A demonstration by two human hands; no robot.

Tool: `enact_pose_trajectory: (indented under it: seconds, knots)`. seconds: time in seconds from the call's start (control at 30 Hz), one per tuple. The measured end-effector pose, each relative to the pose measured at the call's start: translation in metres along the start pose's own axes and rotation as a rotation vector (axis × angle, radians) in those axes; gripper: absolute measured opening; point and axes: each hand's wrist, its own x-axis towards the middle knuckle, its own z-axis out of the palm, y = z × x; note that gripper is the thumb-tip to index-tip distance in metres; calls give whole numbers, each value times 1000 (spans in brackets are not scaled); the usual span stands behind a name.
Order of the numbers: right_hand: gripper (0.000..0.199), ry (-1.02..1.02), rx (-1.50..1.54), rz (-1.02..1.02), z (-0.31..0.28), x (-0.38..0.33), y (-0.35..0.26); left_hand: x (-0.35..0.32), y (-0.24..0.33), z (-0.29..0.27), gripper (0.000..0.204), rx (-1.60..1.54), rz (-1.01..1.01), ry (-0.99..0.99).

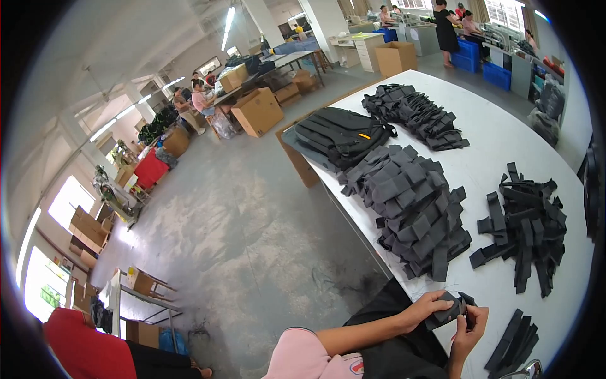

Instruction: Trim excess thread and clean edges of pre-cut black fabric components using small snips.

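My left hand [425, 311] is closed on a black fabric strap piece [444, 312], thumb on top, above the near edge of the white table [464, 282]. Close beside it, my right hand [470, 330] has its fingers bent around the other end of the same piece; whether it also holds something small, I cannot make out. To the right lie several loose black strips [512, 344]. Just beyond my hands rises a large stacked heap of folded black strap pieces [416, 208].
A looser strap pile [527, 230] lies on the right, another bundle [413, 114] at the far end beside a black backpack [344, 134]. Cardboard boxes [257, 112] stand on the floor. A person in red [88, 344] is at lower left; others work at the back.
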Motion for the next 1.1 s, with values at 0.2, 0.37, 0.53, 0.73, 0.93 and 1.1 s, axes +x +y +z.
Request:
enact_pose_trajectory:
  seconds: [0.2,0.37,0.53,0.73,0.93,1.1]
  knots:
    - [13,-22,-15,26,-4,-3,13,1,-3,1,20,-94,-28,-3]
    - [10,54,165,210,-5,-12,14,-4,-5,4,21,-137,-61,-17]
    - [9,49,184,332,-9,-11,-5,-4,-10,4,26,-55,-98,3]
    - [32,-62,155,256,12,14,-1,6,3,-11,22,266,6,183]
    - [29,62,265,364,-6,16,-4,13,11,2,21,136,51,122]
    - [28,79,3,234,-19,-14,9,13,2,4,23,151,-6,131]
